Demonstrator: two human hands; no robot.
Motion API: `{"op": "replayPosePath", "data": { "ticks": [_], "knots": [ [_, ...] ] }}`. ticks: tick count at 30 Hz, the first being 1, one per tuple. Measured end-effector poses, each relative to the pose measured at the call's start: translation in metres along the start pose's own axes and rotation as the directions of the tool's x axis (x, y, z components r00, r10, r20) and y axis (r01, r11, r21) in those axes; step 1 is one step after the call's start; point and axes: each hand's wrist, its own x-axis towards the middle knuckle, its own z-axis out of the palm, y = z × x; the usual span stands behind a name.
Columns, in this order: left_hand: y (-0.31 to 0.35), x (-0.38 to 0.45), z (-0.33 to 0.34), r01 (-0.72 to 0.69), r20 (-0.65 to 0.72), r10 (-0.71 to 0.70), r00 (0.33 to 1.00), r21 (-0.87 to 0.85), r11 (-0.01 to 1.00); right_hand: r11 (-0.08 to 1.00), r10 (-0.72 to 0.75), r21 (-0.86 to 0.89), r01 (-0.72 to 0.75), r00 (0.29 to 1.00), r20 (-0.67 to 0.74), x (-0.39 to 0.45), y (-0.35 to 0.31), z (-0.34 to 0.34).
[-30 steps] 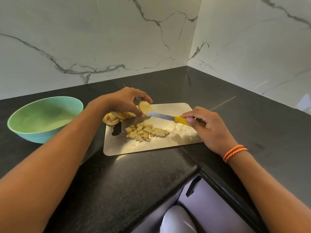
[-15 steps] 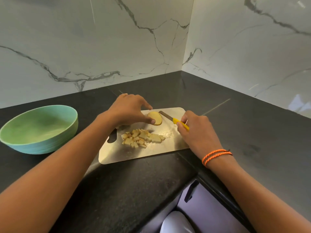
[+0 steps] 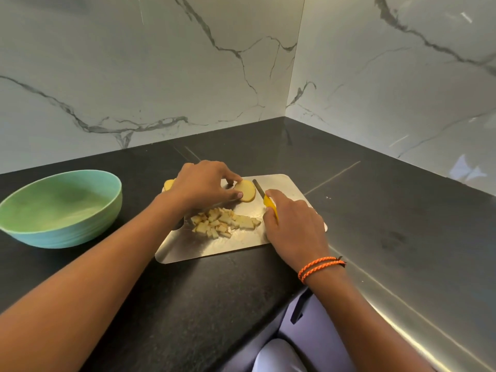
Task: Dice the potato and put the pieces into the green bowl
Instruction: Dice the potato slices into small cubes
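A single wide-angle camera, worn on the person's head, looks forward and down into the corner of a dark countertop (image 3: 375,210) where two marble walls (image 3: 161,63) meet. The view is close enough that both forearms enter from the bottom edge and reach toward the middle, where the left hand (image 3: 204,183) and right hand (image 3: 292,226) work over a metal cutting board (image 3: 214,248). A green bowl (image 3: 60,208) sits at the left margin. The lens bends straight lines near the edges. No second view covers the scene.
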Motion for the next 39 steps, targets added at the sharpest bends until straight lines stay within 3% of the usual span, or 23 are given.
{"op": "replayPosePath", "data": {
  "ticks": [16,20,28,39],
  "knots": [
    [0.009,0.001,0.002,-0.011,-0.032,0.014,0.999,0.086,0.996,1.0,0.012,-0.005,-0.012,1.0,0.007,0.004,-0.007,0.002],
    [0.009,0.002,0.004,-0.007,-0.035,0.01,0.999,0.075,0.997,0.996,0.003,-0.092,0.002,0.999,0.048,0.003,-0.01,-0.001],
    [0.013,0.0,0.002,-0.002,-0.035,0.006,0.999,0.095,0.995,0.994,0.003,-0.105,0.007,0.995,0.098,0.01,-0.018,0.0],
    [0.017,0.0,0.007,0.028,-0.043,-0.021,0.999,0.17,0.985,0.999,0.012,-0.043,-0.008,0.994,0.106,-0.011,-0.004,-0.007]
  ]
}}
